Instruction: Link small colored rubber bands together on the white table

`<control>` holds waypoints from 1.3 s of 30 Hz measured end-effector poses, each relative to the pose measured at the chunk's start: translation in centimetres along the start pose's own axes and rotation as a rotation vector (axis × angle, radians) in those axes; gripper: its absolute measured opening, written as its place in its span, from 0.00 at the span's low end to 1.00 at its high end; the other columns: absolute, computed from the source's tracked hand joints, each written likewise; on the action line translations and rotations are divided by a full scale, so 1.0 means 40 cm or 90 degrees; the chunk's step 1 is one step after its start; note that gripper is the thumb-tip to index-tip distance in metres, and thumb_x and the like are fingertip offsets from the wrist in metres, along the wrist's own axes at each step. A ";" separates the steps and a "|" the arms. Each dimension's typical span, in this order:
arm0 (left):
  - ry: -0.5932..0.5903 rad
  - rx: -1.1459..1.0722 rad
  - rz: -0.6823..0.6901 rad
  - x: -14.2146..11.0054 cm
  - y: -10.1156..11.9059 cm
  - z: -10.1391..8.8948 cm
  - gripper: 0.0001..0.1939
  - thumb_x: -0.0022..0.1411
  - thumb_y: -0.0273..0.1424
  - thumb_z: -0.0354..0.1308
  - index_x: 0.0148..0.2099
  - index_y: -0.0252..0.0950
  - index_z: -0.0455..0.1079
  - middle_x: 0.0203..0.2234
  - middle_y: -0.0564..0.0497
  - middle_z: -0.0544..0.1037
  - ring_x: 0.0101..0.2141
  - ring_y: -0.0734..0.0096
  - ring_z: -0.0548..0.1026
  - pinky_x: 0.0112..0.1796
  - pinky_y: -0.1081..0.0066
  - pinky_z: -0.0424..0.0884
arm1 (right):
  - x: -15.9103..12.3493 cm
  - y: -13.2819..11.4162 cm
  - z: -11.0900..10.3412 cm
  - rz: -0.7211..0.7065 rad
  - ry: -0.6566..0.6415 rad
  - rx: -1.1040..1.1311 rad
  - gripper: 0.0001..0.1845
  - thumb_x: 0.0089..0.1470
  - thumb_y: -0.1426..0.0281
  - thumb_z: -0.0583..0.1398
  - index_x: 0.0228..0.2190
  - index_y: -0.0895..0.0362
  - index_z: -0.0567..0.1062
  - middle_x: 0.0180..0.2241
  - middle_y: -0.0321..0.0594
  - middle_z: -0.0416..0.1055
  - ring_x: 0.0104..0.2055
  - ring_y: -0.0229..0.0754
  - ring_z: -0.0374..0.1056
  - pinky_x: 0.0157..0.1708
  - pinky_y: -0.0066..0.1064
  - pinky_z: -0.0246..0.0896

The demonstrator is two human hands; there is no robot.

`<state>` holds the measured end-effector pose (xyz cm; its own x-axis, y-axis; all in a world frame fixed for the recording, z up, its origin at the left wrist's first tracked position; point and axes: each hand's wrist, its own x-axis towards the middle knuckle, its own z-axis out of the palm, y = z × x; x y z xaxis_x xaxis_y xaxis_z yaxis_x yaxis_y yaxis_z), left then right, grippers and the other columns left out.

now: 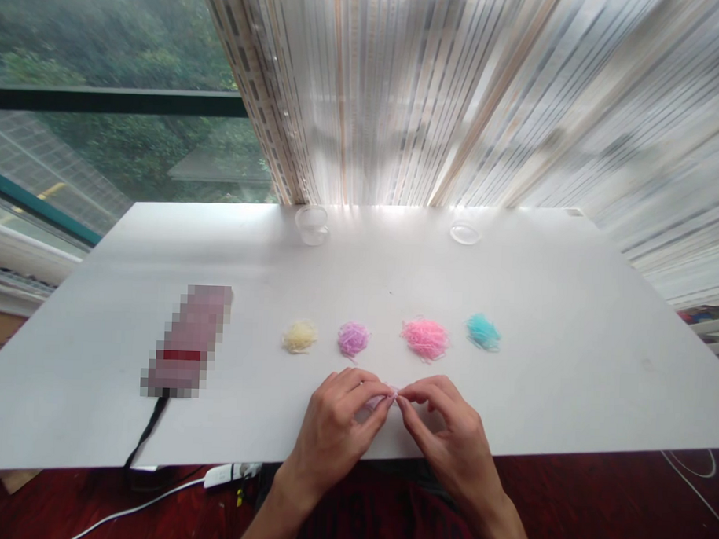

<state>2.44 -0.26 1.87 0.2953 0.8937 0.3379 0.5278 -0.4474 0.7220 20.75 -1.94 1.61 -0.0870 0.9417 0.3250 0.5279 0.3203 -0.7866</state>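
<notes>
My left hand (339, 417) is closed in a pinch near the table's front edge, its thumb and forefinger on a small bundle of pale lilac strands (394, 394). From the other side, my right hand (452, 422) pinches the same bit, and the fingertips of both hands almost meet. Much of the bundle is hidden by the fingers. Just beyond the hands lie loose piles of short thin strands: a pale yellow pile (300, 337), a purple pile (353, 339), a pink pile (425, 339) and a turquoise pile (483, 331).
On the white table (569, 347), a blurred-out pinkish object (189, 338) with a black strap (147, 431) lies at left. Two clear round plastic pieces, a left one (312, 225) and a right one (465, 233), sit by the curtain (389, 97). A white power strip (228, 475) is below the front edge.
</notes>
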 end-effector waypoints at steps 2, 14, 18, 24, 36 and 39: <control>0.001 -0.031 -0.019 0.000 0.001 0.000 0.05 0.70 0.27 0.60 0.41 0.39 0.76 0.35 0.50 0.82 0.36 0.66 0.79 0.38 0.67 0.75 | 0.001 -0.003 0.003 -0.003 0.005 0.009 0.04 0.64 0.72 0.63 0.36 0.52 0.78 0.33 0.39 0.77 0.34 0.42 0.73 0.33 0.31 0.72; 0.032 -0.008 -0.044 -0.027 -0.012 -0.026 0.04 0.71 0.30 0.60 0.45 0.39 0.76 0.37 0.49 0.82 0.29 0.71 0.76 0.33 0.71 0.75 | 0.033 0.017 -0.037 0.009 0.062 -0.041 0.03 0.64 0.70 0.62 0.37 0.52 0.78 0.32 0.37 0.79 0.31 0.41 0.73 0.33 0.32 0.72; 0.025 0.037 -0.036 -0.041 -0.019 -0.036 0.04 0.72 0.29 0.59 0.44 0.39 0.76 0.36 0.49 0.82 0.33 0.67 0.78 0.34 0.69 0.74 | 0.090 0.004 0.006 -0.038 0.042 -0.021 0.04 0.65 0.72 0.61 0.38 0.53 0.77 0.33 0.37 0.79 0.33 0.41 0.74 0.34 0.32 0.72; 0.029 0.054 -0.040 -0.062 -0.026 -0.042 0.04 0.72 0.28 0.58 0.43 0.39 0.75 0.35 0.49 0.82 0.34 0.66 0.79 0.34 0.68 0.74 | 0.179 -0.002 0.118 -0.128 -0.001 -0.095 0.07 0.66 0.75 0.60 0.38 0.53 0.79 0.35 0.41 0.80 0.39 0.46 0.73 0.41 0.38 0.72; 0.017 0.101 -0.025 -0.072 -0.045 -0.055 0.04 0.72 0.28 0.59 0.47 0.38 0.74 0.38 0.49 0.81 0.39 0.62 0.78 0.41 0.63 0.72 | 0.056 0.019 -0.001 -0.080 -0.001 -0.120 0.08 0.67 0.73 0.61 0.45 0.52 0.78 0.39 0.42 0.77 0.43 0.46 0.73 0.42 0.38 0.72; -0.004 0.150 -0.010 -0.066 -0.044 -0.045 0.06 0.71 0.29 0.60 0.49 0.38 0.75 0.39 0.49 0.80 0.38 0.61 0.77 0.40 0.62 0.71 | 0.007 0.021 -0.015 -0.056 -0.061 -0.100 0.07 0.66 0.73 0.62 0.45 0.53 0.78 0.38 0.41 0.76 0.41 0.45 0.72 0.41 0.36 0.72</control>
<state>-0.71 -1.75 0.80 0.2904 0.9007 0.3230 0.7035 -0.4298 0.5659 21.67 -1.47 1.33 -0.2145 0.9186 0.3320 0.6396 0.3890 -0.6631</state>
